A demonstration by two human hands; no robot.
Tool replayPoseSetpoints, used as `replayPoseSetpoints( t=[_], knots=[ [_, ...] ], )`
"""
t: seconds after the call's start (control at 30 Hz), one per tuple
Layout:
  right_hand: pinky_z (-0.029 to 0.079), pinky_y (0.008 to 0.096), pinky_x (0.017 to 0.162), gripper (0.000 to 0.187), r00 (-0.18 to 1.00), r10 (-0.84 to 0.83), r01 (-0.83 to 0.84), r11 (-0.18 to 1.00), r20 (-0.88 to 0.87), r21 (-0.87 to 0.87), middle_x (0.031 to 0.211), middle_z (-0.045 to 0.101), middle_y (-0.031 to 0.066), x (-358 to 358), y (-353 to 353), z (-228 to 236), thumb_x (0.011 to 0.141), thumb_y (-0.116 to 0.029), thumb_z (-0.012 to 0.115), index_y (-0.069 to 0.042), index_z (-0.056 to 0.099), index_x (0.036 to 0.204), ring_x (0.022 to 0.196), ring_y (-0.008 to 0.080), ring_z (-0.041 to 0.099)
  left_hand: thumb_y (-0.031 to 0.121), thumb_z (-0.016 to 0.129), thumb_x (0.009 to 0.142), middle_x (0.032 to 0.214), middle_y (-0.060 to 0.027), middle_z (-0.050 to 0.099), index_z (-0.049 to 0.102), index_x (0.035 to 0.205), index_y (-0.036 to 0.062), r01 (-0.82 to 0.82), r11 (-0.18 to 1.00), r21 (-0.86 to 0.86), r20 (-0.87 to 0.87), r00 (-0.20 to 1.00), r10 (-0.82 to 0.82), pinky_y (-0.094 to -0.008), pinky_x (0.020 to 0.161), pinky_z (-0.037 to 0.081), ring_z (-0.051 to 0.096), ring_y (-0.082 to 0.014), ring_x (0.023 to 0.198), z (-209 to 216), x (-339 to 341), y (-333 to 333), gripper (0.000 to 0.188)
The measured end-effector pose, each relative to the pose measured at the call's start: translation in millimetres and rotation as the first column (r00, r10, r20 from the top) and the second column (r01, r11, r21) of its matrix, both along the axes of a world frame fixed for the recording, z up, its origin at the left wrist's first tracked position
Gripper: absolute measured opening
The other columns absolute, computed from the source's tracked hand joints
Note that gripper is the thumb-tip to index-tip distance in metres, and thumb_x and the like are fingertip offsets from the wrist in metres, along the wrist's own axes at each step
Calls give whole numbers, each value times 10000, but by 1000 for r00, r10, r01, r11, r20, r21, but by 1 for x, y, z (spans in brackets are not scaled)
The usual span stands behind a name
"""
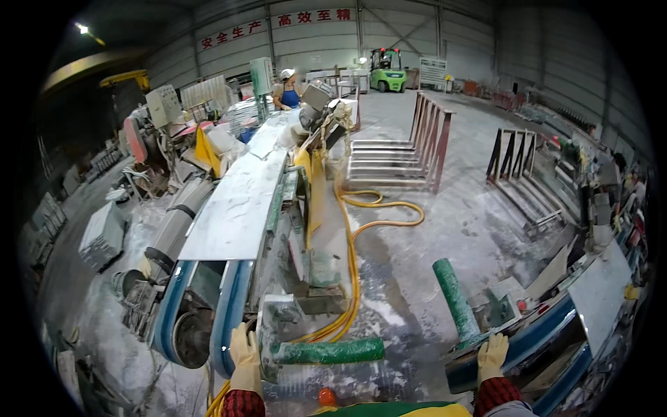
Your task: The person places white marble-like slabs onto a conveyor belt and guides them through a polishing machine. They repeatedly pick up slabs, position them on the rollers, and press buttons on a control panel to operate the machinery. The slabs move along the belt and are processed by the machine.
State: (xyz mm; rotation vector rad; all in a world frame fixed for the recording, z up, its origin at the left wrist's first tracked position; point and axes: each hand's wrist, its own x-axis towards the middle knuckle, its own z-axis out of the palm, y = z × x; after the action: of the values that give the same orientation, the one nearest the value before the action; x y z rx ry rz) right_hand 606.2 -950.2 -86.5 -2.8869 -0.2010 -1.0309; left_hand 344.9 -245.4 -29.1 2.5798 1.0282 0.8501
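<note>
My left hand [244,353], in a cream rubber glove, rests with fingers stretched at the near end of a conveyor with two blue belts [226,306]. A long white marble-like slab [229,208] lies on those belts farther along. My right hand [492,353], gloved the same way, lies with its fingers extended on the edge of a second blue-belted conveyor [549,333]. Another pale slab [603,288] sits on that conveyor, to the right of my right hand. Neither hand appears to hold anything.
Between the conveyors, green rollers [330,351] jut out, and yellow hoses [354,278] snake over the wet floor. Metal racks [396,156] stand ahead. A person in a blue apron [288,97] is at the far end of the left conveyor; a green forklift [388,71] is beyond.
</note>
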Motion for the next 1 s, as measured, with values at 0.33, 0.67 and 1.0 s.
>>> replayPoseSetpoints(
  t=[0.33, 0.67, 1.0],
  knots=[
    [438, 533, 932, 268, 947, -74, 83, 996, -311, 17, 1071, 543, 241, -96, 105, -11, 868, -250, 597, -7, 647, 969, 1031, 455, 523, 223, 580, 1024, 1500, -267, 531, 543, 1450, -19, 64, 998, -2, 31, 997, -64, -540, 1194, 325, 451, -502, 1389, 7, 63, 133, 492],
    [496, 477, 866, 244, 941, 49, -24, 997, -335, 80, 946, 632, 158, -66, 131, -41, 915, -279, 581, -65, 694, 942, 942, 381, 609, 210, 641, 984, 1445, -241, 562, 585, 1390, 5, 117, 983, 145, -18, 993, -115, -539, 1186, 339, 479, -477, 1359, -15, 118, 152, 459],
    [517, 488, 892, 325, 478, 402, -174, 915, -781, 364, 1060, 695, 240, 45, 221, -73, 993, -259, 477, -16, 671, 1087, 1033, 426, 658, 175, 661, 956, 1426, -208, 568, 609, 1317, 18, 142, 985, 99, -120, 984, -130, -530, 1138, 378, 505, -451, 1310, 6, 115, 141, 397]
  ],
)
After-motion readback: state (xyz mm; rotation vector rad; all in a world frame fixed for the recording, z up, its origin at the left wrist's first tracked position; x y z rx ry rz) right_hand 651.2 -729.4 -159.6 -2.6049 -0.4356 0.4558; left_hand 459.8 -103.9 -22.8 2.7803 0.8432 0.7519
